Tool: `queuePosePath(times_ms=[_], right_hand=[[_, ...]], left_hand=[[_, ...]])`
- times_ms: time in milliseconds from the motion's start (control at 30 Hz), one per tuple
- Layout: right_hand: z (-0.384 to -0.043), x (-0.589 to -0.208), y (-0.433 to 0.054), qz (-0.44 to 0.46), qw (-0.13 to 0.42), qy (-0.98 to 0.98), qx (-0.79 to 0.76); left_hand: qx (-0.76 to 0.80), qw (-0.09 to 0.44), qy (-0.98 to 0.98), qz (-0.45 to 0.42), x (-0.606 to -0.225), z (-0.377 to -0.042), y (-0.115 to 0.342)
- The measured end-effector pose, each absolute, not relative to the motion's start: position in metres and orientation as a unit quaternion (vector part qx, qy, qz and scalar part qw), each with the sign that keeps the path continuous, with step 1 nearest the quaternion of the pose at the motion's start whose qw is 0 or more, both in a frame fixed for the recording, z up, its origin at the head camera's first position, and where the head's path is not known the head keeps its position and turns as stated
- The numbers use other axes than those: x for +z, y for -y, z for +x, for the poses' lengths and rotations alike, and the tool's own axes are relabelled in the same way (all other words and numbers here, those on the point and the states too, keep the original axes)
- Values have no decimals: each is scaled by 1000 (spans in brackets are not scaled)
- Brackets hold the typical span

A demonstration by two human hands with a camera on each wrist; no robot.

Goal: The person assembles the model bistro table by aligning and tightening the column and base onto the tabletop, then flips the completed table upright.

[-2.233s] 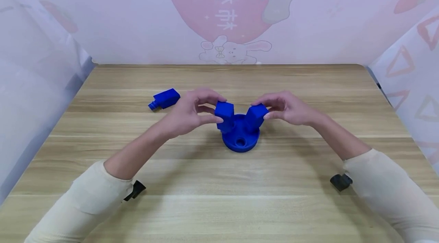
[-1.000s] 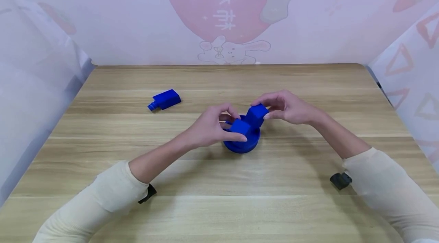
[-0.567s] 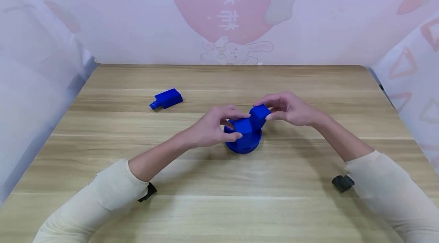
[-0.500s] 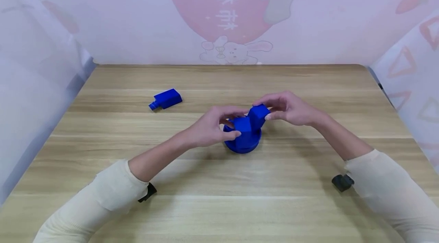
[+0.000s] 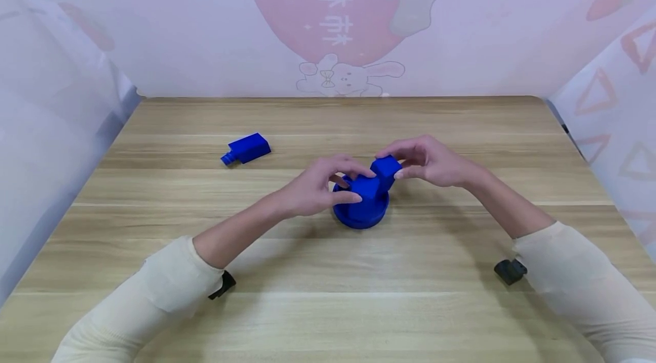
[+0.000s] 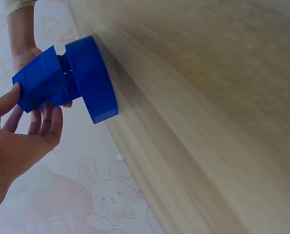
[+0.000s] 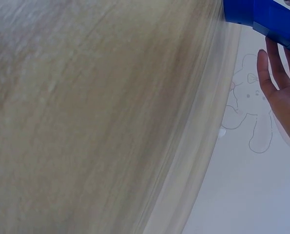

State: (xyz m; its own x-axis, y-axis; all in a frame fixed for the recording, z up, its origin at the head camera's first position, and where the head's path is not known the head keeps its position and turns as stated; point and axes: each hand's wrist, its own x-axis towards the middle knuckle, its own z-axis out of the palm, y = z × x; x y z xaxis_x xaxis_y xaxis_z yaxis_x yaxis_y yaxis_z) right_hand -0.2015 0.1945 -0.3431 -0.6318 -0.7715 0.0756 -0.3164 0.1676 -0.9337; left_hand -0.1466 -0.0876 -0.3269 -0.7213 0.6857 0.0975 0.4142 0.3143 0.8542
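Observation:
In the head view, my left hand holds a blue block by its sides, thumb on the near side and fingers on the far side. This block leans over the front of a round blue base on the table. The left wrist view shows a narrow neck between the block and the base. My right hand pinches the top of a second blue block, which leans outward from the base's far right side. The base's holes are hidden behind the blocks.
A third blue block with a threaded stem lies on its side on the wooden table, left of the base. A pale printed curtain hangs behind the table's far edge.
My left hand has carried its block from the base's left side toward me, over the front, where the open hole showed before. Its fingers have shifted slightly on the block. The right hand stays put.

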Motion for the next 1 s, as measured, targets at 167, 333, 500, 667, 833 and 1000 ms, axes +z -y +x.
queuePosePath(times_ms=[167,333,500,667,833,1000], right_hand=[[-202,-343,-194,-372,217,-733,-526],[-201,-342,-194,-370,220,-736,-523],[-200,-342,-194,-366,223,-738,-522],[-200,-343,-194,-370,220,-735,-524],[-201,-343,-194,-375,213,-734,-525],[-202,-342,-195,-374,214,-735,-524]], left_hand=[[464,147,-803,345,-326,-145,82],[483,120,-813,301,-330,-141,74],[489,107,-819,280,-330,-138,70],[479,97,-828,273,-331,-137,69],[481,106,-820,292,-329,-138,70],[482,135,-794,345,-327,-141,74]])
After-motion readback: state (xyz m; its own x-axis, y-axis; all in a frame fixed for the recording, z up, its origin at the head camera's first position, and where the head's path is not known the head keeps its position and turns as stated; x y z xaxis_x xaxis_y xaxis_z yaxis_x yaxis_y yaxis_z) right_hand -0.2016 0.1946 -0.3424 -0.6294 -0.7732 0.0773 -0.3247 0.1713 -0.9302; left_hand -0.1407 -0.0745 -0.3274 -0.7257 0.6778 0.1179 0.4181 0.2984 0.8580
